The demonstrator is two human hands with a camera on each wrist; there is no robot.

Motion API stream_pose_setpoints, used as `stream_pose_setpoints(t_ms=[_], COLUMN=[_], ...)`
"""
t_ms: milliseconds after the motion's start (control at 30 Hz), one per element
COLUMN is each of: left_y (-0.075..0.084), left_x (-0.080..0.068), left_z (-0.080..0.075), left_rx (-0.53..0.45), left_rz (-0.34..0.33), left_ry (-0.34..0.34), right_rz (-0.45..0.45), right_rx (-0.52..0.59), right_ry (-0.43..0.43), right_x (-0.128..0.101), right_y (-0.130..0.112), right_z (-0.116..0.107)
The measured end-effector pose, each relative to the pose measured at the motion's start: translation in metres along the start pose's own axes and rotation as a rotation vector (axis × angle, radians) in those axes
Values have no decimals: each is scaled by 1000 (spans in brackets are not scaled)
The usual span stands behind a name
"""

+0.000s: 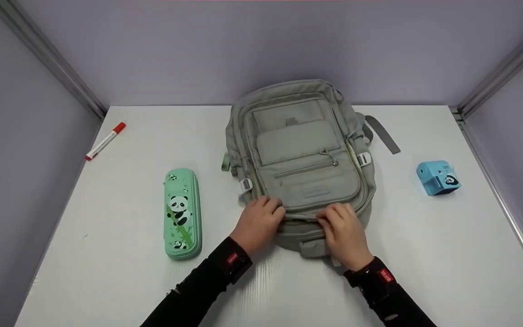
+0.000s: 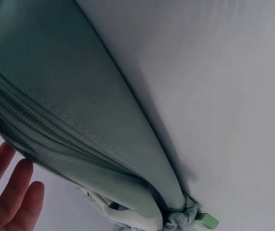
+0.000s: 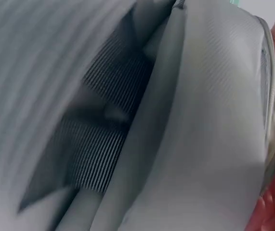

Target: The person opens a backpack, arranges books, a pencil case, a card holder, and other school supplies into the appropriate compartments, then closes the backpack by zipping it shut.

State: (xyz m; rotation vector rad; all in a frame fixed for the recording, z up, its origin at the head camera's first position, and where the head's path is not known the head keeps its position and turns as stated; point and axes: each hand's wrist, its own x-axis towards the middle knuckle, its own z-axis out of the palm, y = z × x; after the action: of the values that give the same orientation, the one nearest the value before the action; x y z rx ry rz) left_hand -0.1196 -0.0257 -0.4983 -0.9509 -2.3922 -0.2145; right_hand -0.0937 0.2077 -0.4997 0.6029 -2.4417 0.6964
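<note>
Grey fabric throughout; where does the backpack (image 1: 300, 141) lie?

Front face up, mid-bench (image 1: 120, 218), lower end toward me.

And your hands?

Left hand (image 1: 259, 223): fingers bent, thumb opposed, with a rim (image 1: 302, 217) of the backpack's lower front between them. Right hand (image 1: 345, 236): thumb and fingers pinched nearly together on that rim, further along. I see nothing else in either.

Principal fault to expect?

Slippage, in my judgement. Each hold takes only a narrow edge of soft cloth, so a hard tug could drag it from my fingertips and let the rim fall back.

Secondary?

Uneven pulling. Should one hand draw harder, the backpack would probably skew on the smooth bench, or the rim pucker. Loose cloth could also catch in the zip (image 2: 45, 118), which runs close by my left fingers.

Hazards alongside?

Green panda case (image 1: 182, 213), just beside my left sleeve (image 1: 193, 281): a leftward swing could shove it. Red-capped marker (image 1: 106, 141), near the bench's left edge: a jolt might roll it. Blue panda-printed block (image 1: 438, 178), well apart on the right: low risk.
</note>
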Motion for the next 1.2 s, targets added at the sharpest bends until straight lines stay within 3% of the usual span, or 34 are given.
stream_pose_setpoints(t_ms=[133,400,533,667,800,900,1033,1200], left_y=[-2,-8,-11,-14,-18,-20,-22,-24], left_x=[4,7,10,16,23,26,24,19], left_z=[1,-3,-7,-14,-21,-23,-24,-23], left_rx=[0,-77,-123,-218,-298,-327,-337,-347], left_rz=[-33,-86,-121,-208,-301,-334,-322,-289], left_ry=[29,35,33,41,47,45,37,17], right_rz=[21,189,262,306,294,245,161,127], right_rx=[-3,-66,-59,-31,8,45,60,68], right_ry=[-50,-196,-278,-329,-356,-383,-426,-424], right_x=[-1,15,27,36,48,57,63,67], right_y=[22,88,111,120,123,128,133,136], right_z=[-18,-52,-58,-57,-47,-39,-32,-28])
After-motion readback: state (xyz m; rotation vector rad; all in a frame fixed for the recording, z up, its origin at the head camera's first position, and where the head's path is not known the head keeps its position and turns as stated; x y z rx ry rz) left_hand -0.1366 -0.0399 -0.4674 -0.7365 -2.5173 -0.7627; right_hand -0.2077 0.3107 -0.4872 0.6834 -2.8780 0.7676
